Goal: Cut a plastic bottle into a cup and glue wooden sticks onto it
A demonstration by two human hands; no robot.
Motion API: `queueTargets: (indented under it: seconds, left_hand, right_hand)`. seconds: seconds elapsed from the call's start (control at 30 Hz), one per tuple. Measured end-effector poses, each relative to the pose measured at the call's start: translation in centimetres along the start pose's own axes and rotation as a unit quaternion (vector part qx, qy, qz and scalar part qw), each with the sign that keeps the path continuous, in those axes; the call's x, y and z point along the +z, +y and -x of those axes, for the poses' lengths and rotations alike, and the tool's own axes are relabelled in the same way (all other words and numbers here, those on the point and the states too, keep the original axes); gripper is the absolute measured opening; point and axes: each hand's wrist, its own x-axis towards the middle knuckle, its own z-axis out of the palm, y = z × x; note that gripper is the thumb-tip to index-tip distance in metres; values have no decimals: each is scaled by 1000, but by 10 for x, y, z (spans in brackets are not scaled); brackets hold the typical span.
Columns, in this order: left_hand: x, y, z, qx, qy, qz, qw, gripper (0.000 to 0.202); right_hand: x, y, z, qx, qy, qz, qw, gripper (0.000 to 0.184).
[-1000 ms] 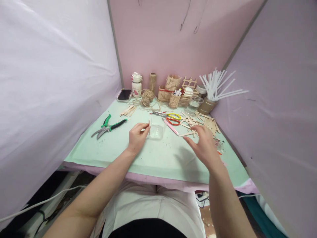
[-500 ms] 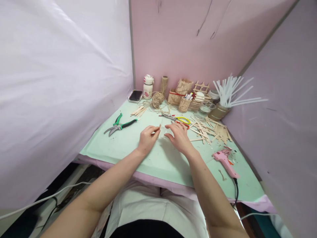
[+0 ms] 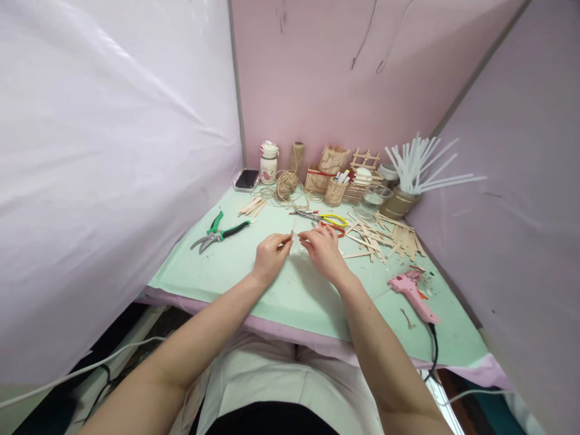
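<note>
My left hand (image 3: 270,257) is closed in a pinch on a thin wooden stick (image 3: 292,227) that stands nearly upright above the green table mat (image 3: 254,284). My right hand (image 3: 324,251) sits close beside it, fingers curled toward the stick and onto a small clear plastic cup (image 3: 299,246). The cup is mostly hidden between the two hands. Both forearms reach in from the near edge.
Green-handled cutters (image 3: 220,232) lie to the left and yellow scissors (image 3: 325,217) behind the hands. Loose wooden sticks (image 3: 385,235) lie to the right, a pink glue gun (image 3: 413,293) nearer. At the back stand a twine ball (image 3: 285,184), phone (image 3: 247,179), bottle (image 3: 268,162) and jar of white rods (image 3: 401,200).
My right hand has moved left from the table's right side to the cup beside my left hand. The view has shifted, and the pink glue gun now shows on the table.
</note>
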Motion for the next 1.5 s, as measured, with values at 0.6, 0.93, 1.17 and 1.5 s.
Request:
queueTargets:
  seconds: [0.6, 0.93, 1.17, 1.5]
  left_hand:
    - [3, 0, -1, -13, -11, 3, 1000, 16]
    - [4, -2, -1, -17, -10, 7, 1000, 19]
    - [5, -4, 0, -15, -23, -3, 1000, 30]
    - [4, -7, -2, -22, -32, -7, 999, 29]
  right_hand:
    - [5, 3, 0, 2, 0, 17, 1000, 22]
    - [2, 0, 0, 6, 1, 18, 1000, 22]
    - [2, 1, 0, 3, -5, 2, 1000, 27]
    - [1, 1, -1, -6, -18, -4, 1000, 30]
